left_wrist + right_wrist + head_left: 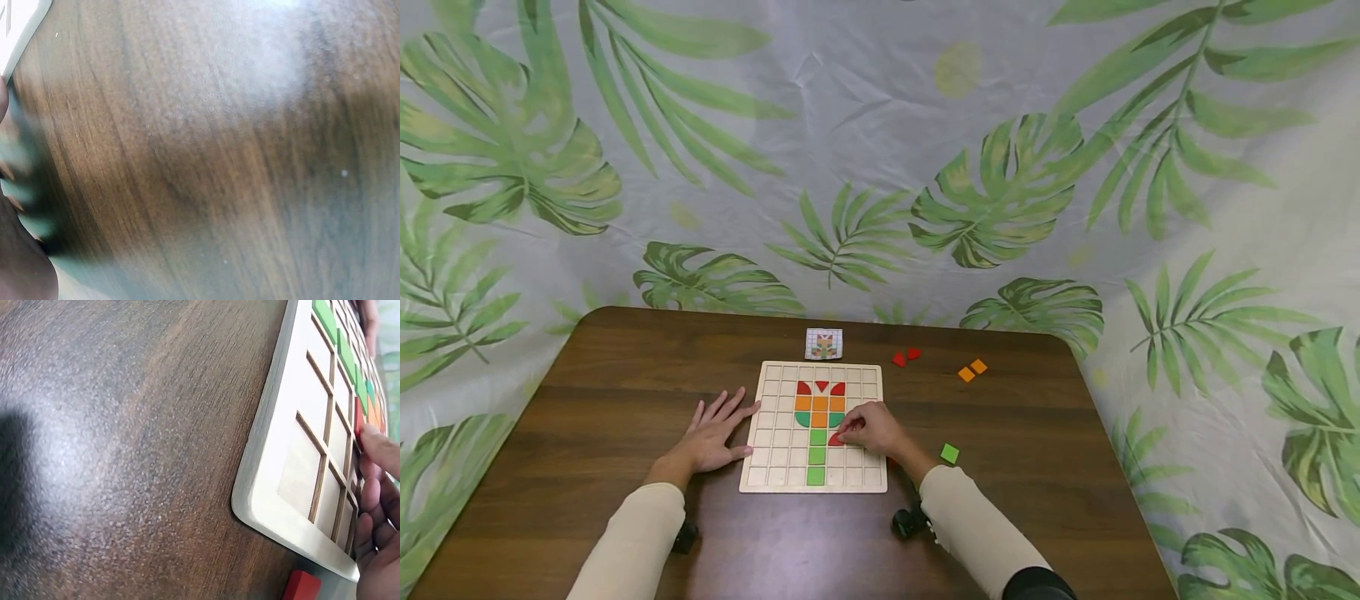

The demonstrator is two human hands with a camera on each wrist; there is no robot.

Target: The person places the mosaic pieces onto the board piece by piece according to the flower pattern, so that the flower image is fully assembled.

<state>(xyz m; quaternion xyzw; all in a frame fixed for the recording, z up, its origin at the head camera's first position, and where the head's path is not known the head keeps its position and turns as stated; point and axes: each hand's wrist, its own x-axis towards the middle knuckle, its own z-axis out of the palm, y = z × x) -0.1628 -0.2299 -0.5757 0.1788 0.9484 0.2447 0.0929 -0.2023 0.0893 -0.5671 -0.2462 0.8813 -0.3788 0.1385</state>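
Note:
A wooden grid board [775, 467] bears a flower pattern of flat pieces: red tips, orange squares [818, 403], teal quarter rounds [802, 418] and a stem of green squares [816, 456]. Right of the stem, my right hand [872, 427] pinches a red piece [834, 439] between thumb and finger at the board's surface. The right wrist view shows the same red piece [359, 417] beside the green row, with the thumb on it. My left hand [711, 439] rests spread on the table, fingertips and thumb right at the board's left edge.
A small pattern card [823, 343] lies behind the board. On the table to the right are red pieces [899, 359], two orange squares [967, 374] and a green square [950, 453]. Another red piece [301, 586] lies near the board's corner.

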